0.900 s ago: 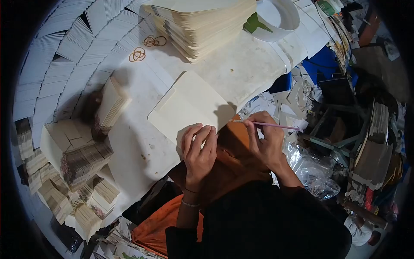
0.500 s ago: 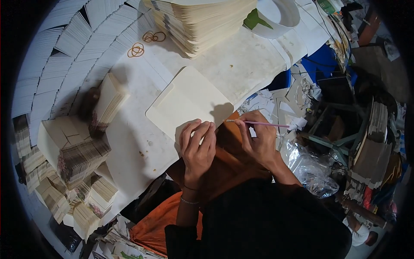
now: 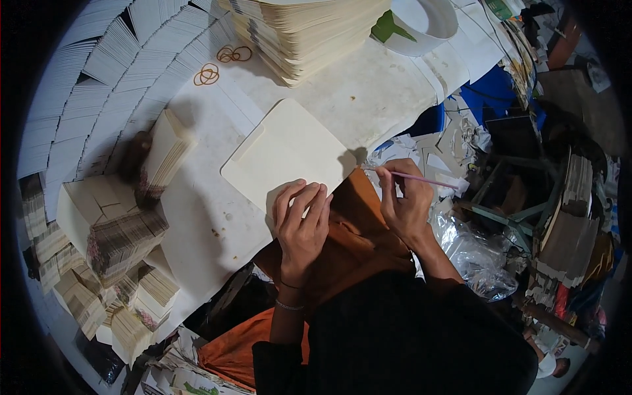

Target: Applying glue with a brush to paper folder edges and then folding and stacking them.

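A cream card folder (image 3: 289, 148) with rounded corners lies flat on the white worktop, a narrow folded strip running along its left side. My left hand (image 3: 301, 220) rests on its near edge, fingers stretched out over the card and holding nothing. Pinched in my right hand (image 3: 407, 201) is a thin pink-handled brush (image 3: 421, 178), its tip pointing left toward the folder's right corner. Whether the tip touches the card I cannot tell. The right hand's shadow falls on that corner.
A tall stack of cream cards (image 3: 313, 33) stands at the back, with rubber bands (image 3: 207, 74) left of it and a white ring-shaped roll (image 3: 428, 29) to its right. Bundled paper blocks (image 3: 125, 230) crowd the left. Paper scraps and clear plastic (image 3: 474, 257) lie at the right.
My right hand has moved up and to the right with the brush, along the folder's near-right edge to its right corner. The left hand has stayed in place.
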The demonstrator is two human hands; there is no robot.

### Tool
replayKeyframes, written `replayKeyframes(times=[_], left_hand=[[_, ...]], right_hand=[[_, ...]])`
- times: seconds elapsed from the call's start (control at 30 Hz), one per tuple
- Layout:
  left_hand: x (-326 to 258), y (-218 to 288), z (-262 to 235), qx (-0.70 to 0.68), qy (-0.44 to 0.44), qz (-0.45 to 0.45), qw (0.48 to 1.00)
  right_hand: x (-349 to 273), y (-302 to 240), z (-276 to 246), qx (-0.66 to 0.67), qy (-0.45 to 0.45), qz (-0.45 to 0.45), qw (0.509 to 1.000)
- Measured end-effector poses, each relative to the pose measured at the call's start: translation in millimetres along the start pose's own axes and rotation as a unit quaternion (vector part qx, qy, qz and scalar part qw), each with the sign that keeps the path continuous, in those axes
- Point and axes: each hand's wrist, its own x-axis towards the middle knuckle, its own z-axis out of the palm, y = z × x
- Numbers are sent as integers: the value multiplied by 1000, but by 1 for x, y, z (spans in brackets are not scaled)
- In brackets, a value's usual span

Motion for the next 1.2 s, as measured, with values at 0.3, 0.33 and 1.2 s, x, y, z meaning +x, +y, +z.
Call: replayKeyframes(times=[0.3, 0.33, 1.2], left_hand=[[3, 1, -1, 2, -4, 0, 1000], [2, 1, 0, -1, -4, 0, 1000], [0, 0, 0, -8, -6, -18, 1000]], right_hand=[[-9, -7, 8, 50, -48, -90, 994], [-9, -7, 9, 51, -49, -89, 993], [-3, 6, 4, 7, 23, 10, 1000]])
